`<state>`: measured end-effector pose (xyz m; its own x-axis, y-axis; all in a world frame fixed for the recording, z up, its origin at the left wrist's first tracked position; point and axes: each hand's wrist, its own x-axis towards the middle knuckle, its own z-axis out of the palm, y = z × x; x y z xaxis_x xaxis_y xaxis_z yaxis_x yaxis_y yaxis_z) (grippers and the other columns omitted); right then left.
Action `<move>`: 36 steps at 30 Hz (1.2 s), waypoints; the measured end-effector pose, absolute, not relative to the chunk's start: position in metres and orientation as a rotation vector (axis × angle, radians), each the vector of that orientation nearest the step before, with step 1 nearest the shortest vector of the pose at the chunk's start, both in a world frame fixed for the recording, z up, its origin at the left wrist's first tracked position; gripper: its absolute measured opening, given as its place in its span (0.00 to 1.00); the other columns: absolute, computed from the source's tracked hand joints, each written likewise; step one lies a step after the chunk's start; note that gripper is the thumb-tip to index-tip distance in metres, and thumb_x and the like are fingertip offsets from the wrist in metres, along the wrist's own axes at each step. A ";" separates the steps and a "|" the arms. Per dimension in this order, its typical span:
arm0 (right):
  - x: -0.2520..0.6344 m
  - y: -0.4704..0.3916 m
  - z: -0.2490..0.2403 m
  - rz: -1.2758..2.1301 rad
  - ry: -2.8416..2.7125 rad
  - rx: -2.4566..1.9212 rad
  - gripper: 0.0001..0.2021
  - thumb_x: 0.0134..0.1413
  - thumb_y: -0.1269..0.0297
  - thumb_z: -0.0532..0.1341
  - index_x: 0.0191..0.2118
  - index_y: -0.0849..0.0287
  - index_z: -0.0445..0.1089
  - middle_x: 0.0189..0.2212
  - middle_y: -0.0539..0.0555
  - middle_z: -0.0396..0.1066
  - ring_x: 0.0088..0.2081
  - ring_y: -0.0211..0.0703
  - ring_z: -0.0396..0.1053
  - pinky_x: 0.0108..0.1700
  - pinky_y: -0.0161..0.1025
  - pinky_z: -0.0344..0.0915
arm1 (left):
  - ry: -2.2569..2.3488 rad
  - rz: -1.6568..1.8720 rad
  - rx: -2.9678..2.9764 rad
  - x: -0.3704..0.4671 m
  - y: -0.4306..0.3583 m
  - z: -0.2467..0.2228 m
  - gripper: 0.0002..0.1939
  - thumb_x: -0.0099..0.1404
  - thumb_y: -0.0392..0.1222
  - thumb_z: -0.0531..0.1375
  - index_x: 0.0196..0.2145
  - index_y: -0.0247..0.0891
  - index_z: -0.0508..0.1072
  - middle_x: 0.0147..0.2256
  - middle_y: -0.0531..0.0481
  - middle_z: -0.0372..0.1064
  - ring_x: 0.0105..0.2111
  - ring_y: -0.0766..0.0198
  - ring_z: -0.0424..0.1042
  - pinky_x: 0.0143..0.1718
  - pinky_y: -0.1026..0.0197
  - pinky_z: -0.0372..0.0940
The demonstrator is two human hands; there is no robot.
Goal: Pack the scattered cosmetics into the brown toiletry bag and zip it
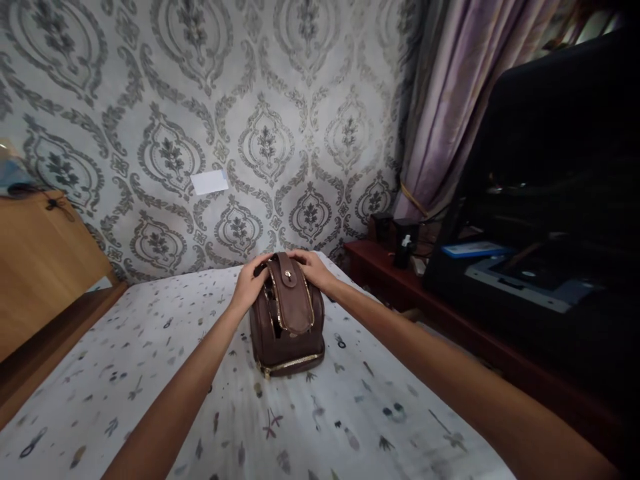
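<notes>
A brown leather bag [295, 310] with gold zippers stands on the white patterned sheet [320, 413]. A flap with a round metal stud lies over its front, and a zipped pocket beside the flap gapes open on the left. My left hand [251, 281] grips the bag's upper left edge, thumb toward the front and fingers partly hidden behind the top. At the upper right edge, my right hand [313, 268] holds the bag, its fingertips reaching behind the flap.
Patterned wallpaper [265, 140] rises behind the bed. On the left is a wooden board [45, 260]. A dark red table [370, 263] with small black objects stands at the right, beside a large black screen [540, 167] and a purple curtain [445, 107].
</notes>
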<state>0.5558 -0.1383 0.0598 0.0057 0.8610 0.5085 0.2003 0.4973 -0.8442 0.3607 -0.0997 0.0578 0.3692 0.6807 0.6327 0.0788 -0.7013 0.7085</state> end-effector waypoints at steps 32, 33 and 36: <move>0.531 -0.207 0.031 0.434 -1.341 -1.075 0.22 0.49 0.42 0.66 0.41 0.54 0.78 0.61 0.59 0.64 0.66 0.55 0.56 0.67 0.51 0.47 | 0.944 1.439 1.746 0.355 -0.183 0.041 0.10 0.60 0.48 0.63 0.30 0.39 0.77 0.55 0.43 0.64 0.59 0.52 0.62 0.59 0.50 0.60; 0.532 -0.206 0.031 0.430 -1.345 -1.074 0.21 0.49 0.42 0.65 0.41 0.54 0.77 0.61 0.58 0.64 0.65 0.55 0.56 0.67 0.51 0.47 | 0.950 1.443 1.750 0.355 -0.183 0.041 0.10 0.60 0.48 0.63 0.30 0.40 0.77 0.55 0.43 0.64 0.59 0.52 0.62 0.60 0.50 0.59; 0.534 -0.204 0.029 0.412 -1.353 -1.079 0.21 0.51 0.42 0.64 0.42 0.53 0.77 0.60 0.58 0.65 0.65 0.54 0.57 0.67 0.51 0.48 | 0.956 1.430 1.784 0.355 -0.183 0.039 0.10 0.61 0.48 0.63 0.31 0.40 0.77 0.55 0.43 0.64 0.58 0.52 0.63 0.60 0.50 0.59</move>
